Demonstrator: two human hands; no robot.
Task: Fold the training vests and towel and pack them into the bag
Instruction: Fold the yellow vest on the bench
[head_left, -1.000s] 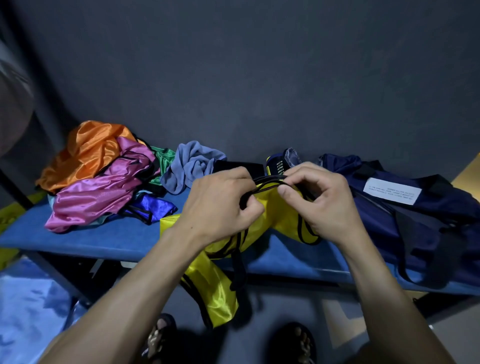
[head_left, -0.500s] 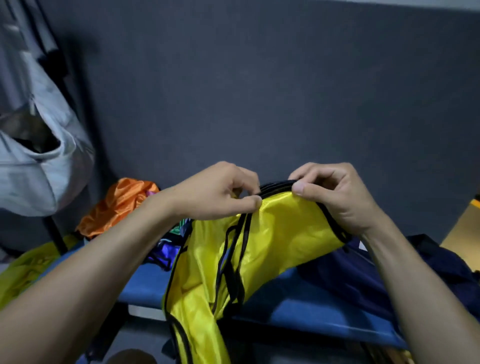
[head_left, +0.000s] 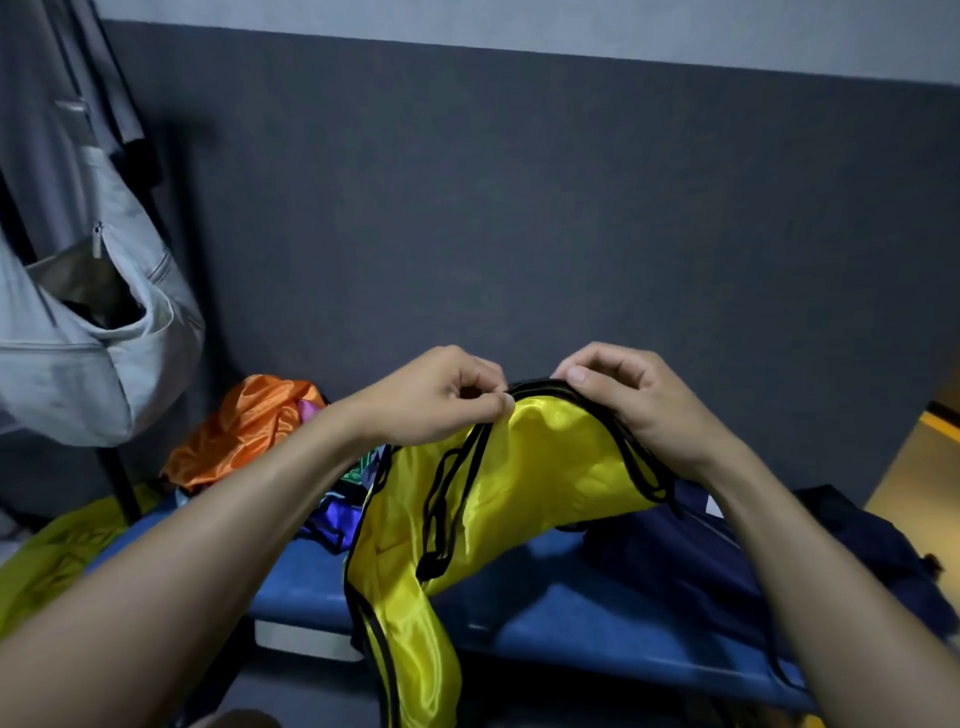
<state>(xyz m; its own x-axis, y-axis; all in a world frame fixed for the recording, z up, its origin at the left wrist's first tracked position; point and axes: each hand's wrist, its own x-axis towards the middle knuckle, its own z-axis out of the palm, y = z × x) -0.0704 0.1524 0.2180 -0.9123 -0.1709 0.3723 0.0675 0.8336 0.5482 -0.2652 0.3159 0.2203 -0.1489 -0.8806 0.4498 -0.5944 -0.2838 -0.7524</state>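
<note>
A shiny yellow vest (head_left: 540, 467) with black trim hangs in the air above the blue bench (head_left: 524, 608). My left hand (head_left: 441, 397) pinches its black top edge, and my right hand (head_left: 631, 402) grips the same edge a little to the right. The rest of the vest droops below the bench's front. An orange vest (head_left: 249, 426) lies at the back left of the bench, with bits of green and purple vests (head_left: 337, 519) showing behind my left forearm. The dark navy bag (head_left: 691, 561) lies on the bench to the right, partly hidden by my right arm. No towel is in sight.
A grey backpack (head_left: 88, 332) hangs at the left against the dark wall. A yellow-green cloth (head_left: 47, 561) lies at the bench's left end. The dark wall (head_left: 519, 208) stands right behind the bench.
Both hands have lifted the yellow vest up off the bench and the view has tilted upward. The vest now hangs open below my hands instead of being bunched.
</note>
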